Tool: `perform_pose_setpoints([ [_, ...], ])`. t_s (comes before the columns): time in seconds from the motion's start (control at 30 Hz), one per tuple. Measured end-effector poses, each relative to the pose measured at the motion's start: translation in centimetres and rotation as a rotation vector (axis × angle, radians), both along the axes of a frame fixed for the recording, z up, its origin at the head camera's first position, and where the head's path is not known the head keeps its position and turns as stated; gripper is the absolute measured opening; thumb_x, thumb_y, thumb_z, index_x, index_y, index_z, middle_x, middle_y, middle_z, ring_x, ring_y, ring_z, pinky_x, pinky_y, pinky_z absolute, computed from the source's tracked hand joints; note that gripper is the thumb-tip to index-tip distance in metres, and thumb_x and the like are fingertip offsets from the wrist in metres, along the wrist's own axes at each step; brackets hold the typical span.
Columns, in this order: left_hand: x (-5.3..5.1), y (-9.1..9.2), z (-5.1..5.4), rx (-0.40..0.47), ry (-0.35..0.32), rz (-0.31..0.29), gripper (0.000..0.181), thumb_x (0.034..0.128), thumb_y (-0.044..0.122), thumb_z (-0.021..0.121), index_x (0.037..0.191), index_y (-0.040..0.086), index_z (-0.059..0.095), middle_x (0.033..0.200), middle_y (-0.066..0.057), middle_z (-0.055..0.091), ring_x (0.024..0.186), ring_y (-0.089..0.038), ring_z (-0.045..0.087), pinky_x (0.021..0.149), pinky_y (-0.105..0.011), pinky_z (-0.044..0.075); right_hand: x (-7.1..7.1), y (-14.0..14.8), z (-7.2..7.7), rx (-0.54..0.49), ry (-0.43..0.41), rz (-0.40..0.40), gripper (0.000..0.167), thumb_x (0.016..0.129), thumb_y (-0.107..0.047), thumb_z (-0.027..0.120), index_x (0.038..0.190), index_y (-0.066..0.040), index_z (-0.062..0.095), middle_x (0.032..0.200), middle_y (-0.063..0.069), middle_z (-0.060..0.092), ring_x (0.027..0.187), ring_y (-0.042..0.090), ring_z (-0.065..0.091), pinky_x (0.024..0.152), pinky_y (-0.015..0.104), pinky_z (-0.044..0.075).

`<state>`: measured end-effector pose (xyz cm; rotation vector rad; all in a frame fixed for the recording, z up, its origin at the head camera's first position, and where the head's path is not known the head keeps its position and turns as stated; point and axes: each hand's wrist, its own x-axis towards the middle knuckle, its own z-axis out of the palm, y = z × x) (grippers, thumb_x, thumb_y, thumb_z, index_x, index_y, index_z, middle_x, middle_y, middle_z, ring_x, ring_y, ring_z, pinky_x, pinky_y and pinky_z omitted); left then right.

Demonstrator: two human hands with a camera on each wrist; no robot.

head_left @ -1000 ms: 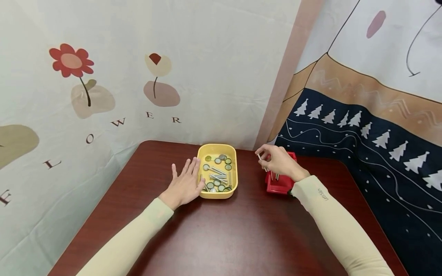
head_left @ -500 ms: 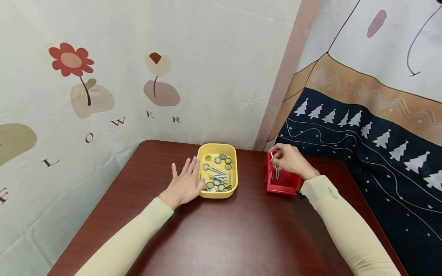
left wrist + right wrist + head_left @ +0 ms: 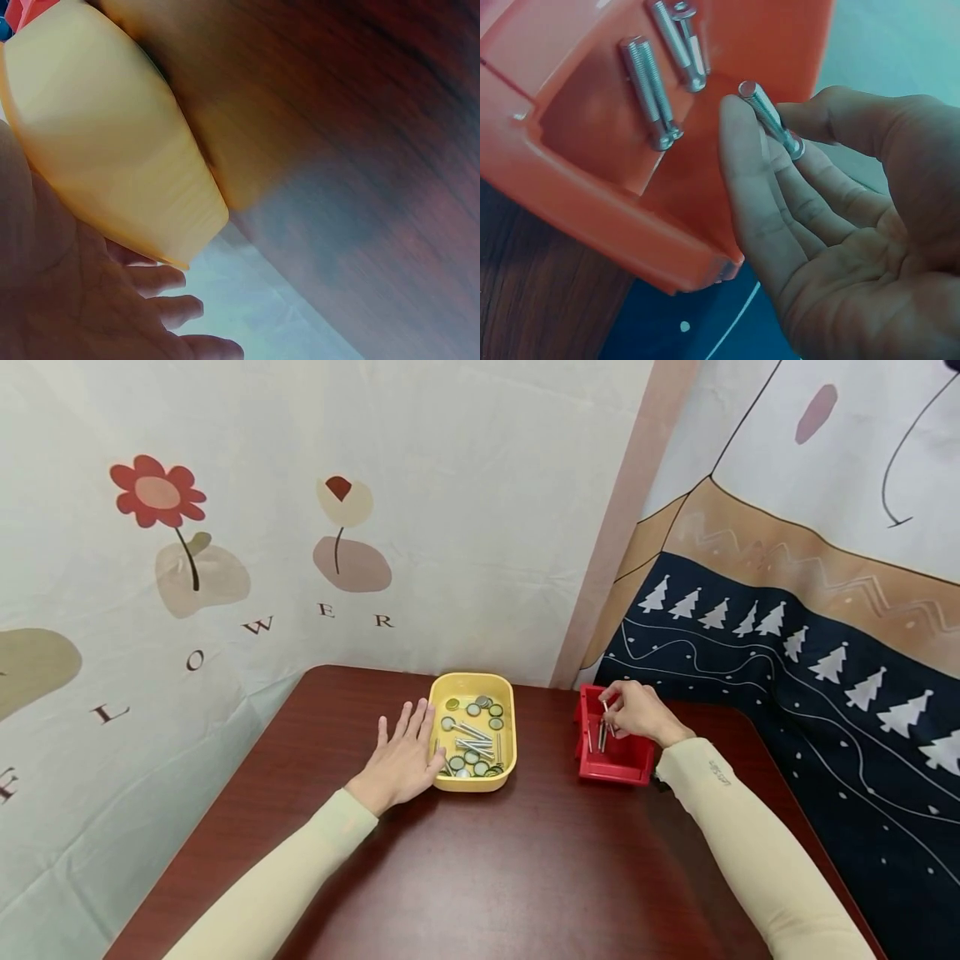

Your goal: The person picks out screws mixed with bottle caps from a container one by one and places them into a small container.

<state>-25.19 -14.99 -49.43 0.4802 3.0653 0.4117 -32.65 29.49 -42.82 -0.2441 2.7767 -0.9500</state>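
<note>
My right hand [image 3: 643, 714] pinches a silver bolt [image 3: 771, 120] between thumb and fingers, over the red bin [image 3: 615, 770]. Inside that bin, several other bolts [image 3: 649, 94] lie side by side along one wall, seen in the right wrist view. My left hand [image 3: 401, 758] is spread flat, fingers straight, against the left side of the yellow tray [image 3: 474, 785]. In the left wrist view the tray's outer wall [image 3: 127, 142] rises beside the palm. The tray contains several bolts [image 3: 474, 742] in its middle and several round bottle caps [image 3: 481, 768] at both ends.
Both containers stand near the back of the dark red-brown table [image 3: 480, 877], with a strip of tabletop between them. Behind the table hangs a pale printed cloth [image 3: 465, 527]. A dark blue cloth with white trees [image 3: 750, 652] hangs at the right.
My right hand, bolt in its fingers, has moved right from the bin's left edge to over its inside, then slightly lower. My left hand and the yellow tray have stayed put.
</note>
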Motion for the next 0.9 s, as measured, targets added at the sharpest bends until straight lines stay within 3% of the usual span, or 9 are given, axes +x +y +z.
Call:
perform_pose_setpoints([
  [0.3, 0.1, 0.1, 0.2, 0.01, -0.004, 0.012, 0.085, 0.1225, 0.049, 0.041, 0.187, 0.003, 0.011, 0.198, -0.017, 0.004, 0.185, -0.044, 0.0, 0.139, -0.088, 0.004, -0.9, -0.5, -0.9, 0.082, -0.057, 0.022, 0.042, 0.107, 0.0, 0.073, 0.147, 0.01, 0.066, 0.113, 0.028, 0.08, 0.085, 0.025, 0.081, 0.079, 0.035, 0.073],
  [0.53, 0.1, 0.1, 0.2, 0.008, 0.005, 0.018, 0.084, 0.1215, 0.048, 0.041, 0.187, 0.002, 0.013, 0.198, -0.02, 0.007, 0.185, -0.047, 0.003, 0.137, -0.091, 0.004, -1.7, -1.4, -1.6, 0.134, -0.068, 0.045, 0.041, 0.105, 0.002, 0.074, 0.144, 0.013, 0.068, 0.126, 0.033, 0.075, 0.079, 0.022, 0.085, 0.071, 0.033, 0.072],
  [0.77, 0.1, 0.0, -0.1, 0.003, 0.009, 0.02, 0.084, 0.1222, 0.048, 0.042, 0.187, 0.002, 0.013, 0.198, -0.019, 0.007, 0.185, -0.046, 0.004, 0.137, -0.091, 0.003, -2.9, -1.7, -2.2, 0.177, -0.074, 0.053, 0.032, 0.104, 0.004, 0.075, 0.134, 0.014, 0.072, 0.107, 0.026, 0.077, 0.068, 0.014, 0.081, 0.065, 0.03, 0.07],
  [0.9, 0.1, 0.0, 0.1, -0.002, -0.001, 0.018, 0.085, 0.1223, 0.049, 0.041, 0.187, 0.003, 0.012, 0.198, -0.017, 0.005, 0.185, -0.045, 0.002, 0.137, -0.09, 0.002, -3.1, -1.9, -2.1, 0.212, -0.049, 0.04, 0.029, 0.104, 0.001, 0.076, 0.13, 0.013, 0.074, 0.11, 0.028, 0.078, 0.065, 0.014, 0.081, 0.064, 0.029, 0.069],
])
